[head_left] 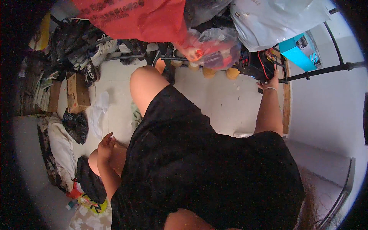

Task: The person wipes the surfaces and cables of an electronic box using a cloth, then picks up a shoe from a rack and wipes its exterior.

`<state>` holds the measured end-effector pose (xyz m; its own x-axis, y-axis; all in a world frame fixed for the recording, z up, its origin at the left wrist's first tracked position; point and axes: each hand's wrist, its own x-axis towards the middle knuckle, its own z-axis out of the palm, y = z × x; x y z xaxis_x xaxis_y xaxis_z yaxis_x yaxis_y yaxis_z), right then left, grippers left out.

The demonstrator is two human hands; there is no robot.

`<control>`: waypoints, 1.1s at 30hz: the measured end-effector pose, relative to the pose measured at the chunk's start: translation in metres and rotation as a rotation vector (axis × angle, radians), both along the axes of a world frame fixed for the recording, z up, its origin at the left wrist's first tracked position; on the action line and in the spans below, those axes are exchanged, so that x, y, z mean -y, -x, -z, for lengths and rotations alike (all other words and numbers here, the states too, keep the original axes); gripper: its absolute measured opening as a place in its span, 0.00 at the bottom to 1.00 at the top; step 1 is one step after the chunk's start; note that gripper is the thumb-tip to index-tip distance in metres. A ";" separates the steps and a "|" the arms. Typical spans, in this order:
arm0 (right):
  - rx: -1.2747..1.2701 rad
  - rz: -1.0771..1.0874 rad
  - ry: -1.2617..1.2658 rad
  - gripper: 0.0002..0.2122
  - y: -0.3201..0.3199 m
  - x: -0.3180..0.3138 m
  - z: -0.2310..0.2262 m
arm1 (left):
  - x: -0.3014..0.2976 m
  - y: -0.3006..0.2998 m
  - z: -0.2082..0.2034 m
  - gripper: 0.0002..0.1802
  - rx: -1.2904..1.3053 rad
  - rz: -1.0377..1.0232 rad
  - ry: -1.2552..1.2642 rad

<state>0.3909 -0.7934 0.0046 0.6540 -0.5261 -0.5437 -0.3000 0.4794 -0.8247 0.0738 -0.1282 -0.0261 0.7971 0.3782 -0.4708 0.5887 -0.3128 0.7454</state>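
The right hand (271,81) is touching the near right corner of one black item (253,66) on the rack (318,73); whether it is pinching, one cannot tell. One red stripe (262,64) is running roughly fore-and-aft, the long axis unclear. The left hand (105,148) is hanging loosely spread.

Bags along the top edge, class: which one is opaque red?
The red bag with dark printing, leftmost of them; the white bag is pale and the clear bag see-through.
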 end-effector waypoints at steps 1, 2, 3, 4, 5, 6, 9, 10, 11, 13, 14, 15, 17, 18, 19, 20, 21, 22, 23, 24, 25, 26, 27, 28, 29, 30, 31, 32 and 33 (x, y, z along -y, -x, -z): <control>0.039 -0.023 0.014 0.34 -0.001 -0.009 -0.005 | 0.006 -0.001 -0.010 0.20 -0.022 -0.011 -0.007; 0.039 -0.025 0.013 0.34 -0.003 -0.010 -0.003 | 0.003 0.002 -0.006 0.20 -0.022 -0.013 -0.008; 0.010 -0.007 -0.020 0.34 -0.007 -0.010 -0.001 | 0.001 0.003 -0.003 0.20 -0.010 -0.063 0.049; -0.020 0.010 -0.052 0.34 -0.010 -0.010 0.002 | -0.001 0.004 0.000 0.20 0.002 -0.113 0.107; -0.017 0.007 -0.050 0.34 -0.009 -0.009 0.009 | -0.004 0.005 0.001 0.20 0.005 -0.115 0.109; 0.024 0.003 -0.063 0.33 -0.007 -0.012 0.016 | -0.001 0.002 -0.002 0.20 -0.003 -0.057 0.007; 0.025 0.071 -0.102 0.32 -0.011 -0.022 0.021 | -0.001 0.001 0.003 0.20 -0.009 0.006 -0.090; -0.019 0.148 -0.132 0.31 -0.009 -0.038 0.015 | -0.003 0.003 0.006 0.20 -0.012 0.015 -0.090; 0.013 0.134 -0.155 0.29 -0.008 -0.053 0.006 | -0.007 0.006 0.011 0.20 -0.014 0.011 -0.090; 0.057 0.102 -0.182 0.27 -0.012 -0.049 0.013 | -0.010 0.007 0.015 0.20 -0.001 0.041 -0.135; 0.103 0.069 -0.209 0.26 -0.015 -0.047 0.016 | -0.011 0.008 0.015 0.20 -0.002 0.043 -0.135; 0.150 0.085 -0.244 0.23 -0.019 -0.045 0.017 | -0.006 0.004 0.007 0.20 -0.009 0.043 -0.117; 0.153 0.093 -0.241 0.22 -0.018 -0.034 0.024 | -0.005 0.001 0.005 0.21 -0.015 0.045 -0.099; 0.156 0.093 -0.240 0.21 -0.018 -0.033 0.024 | -0.009 0.004 0.011 0.21 -0.015 0.026 -0.074; 0.155 0.088 -0.242 0.21 -0.017 -0.031 0.024 | -0.013 0.007 0.015 0.21 -0.014 0.007 -0.048; 0.138 0.100 -0.202 0.22 -0.014 -0.029 0.023 | -0.016 0.010 0.020 0.21 -0.015 0.002 -0.050; 0.122 0.116 -0.159 0.22 -0.012 -0.026 0.022 | -0.017 0.011 0.023 0.21 0.009 -0.028 -0.008; 0.121 0.114 -0.160 0.22 -0.013 -0.020 0.023 | -0.017 0.012 0.024 0.21 0.032 -0.057 0.034; 0.059 0.110 -0.134 0.22 -0.014 -0.010 0.026 | -0.018 0.014 0.026 0.21 0.031 -0.059 0.034; -0.004 0.108 -0.109 0.23 -0.014 0.002 0.029 | -0.015 0.012 0.020 0.21 0.020 -0.040 -0.002; -0.004 0.113 -0.107 0.23 -0.013 0.018 0.035 | -0.010 0.007 0.015 0.21 0.010 -0.018 -0.036; 0.007 0.074 -0.103 0.23 -0.011 0.035 0.040 | -0.005 0.003 0.008 0.21 0.009 -0.013 -0.035; 0.017 0.030 -0.102 0.23 -0.009 0.038 0.038 | 0.001 0.000 -0.003 0.21 -0.033 0.011 -0.092; 0.027 -0.015 -0.101 0.24 -0.008 0.040 0.038 | 0.005 -0.002 -0.010 0.21 -0.075 0.034 -0.150; 0.016 -0.021 -0.055 0.24 -0.005 0.044 0.035 | 0.007 -0.002 -0.011 0.21 -0.076 0.034 -0.152; 0.018 -0.020 -0.056 0.24 -0.004 0.052 0.035 | 0.009 -0.003 -0.013 0.20 -0.079 0.017 -0.129; -0.020 0.022 -0.037 0.24 -0.004 0.062 0.033 | 0.010 -0.004 -0.014 0.20 -0.083 0.000 -0.106; -0.057 0.063 -0.018 0.23 -0.003 0.070 0.033 | 0.010 -0.004 -0.013 0.20 -0.082 0.001 -0.108; 0.085 0.004 -0.048 0.23 -0.001 0.066 0.025 | 0.009 -0.003 -0.012 0.20 -0.075 0.017 -0.109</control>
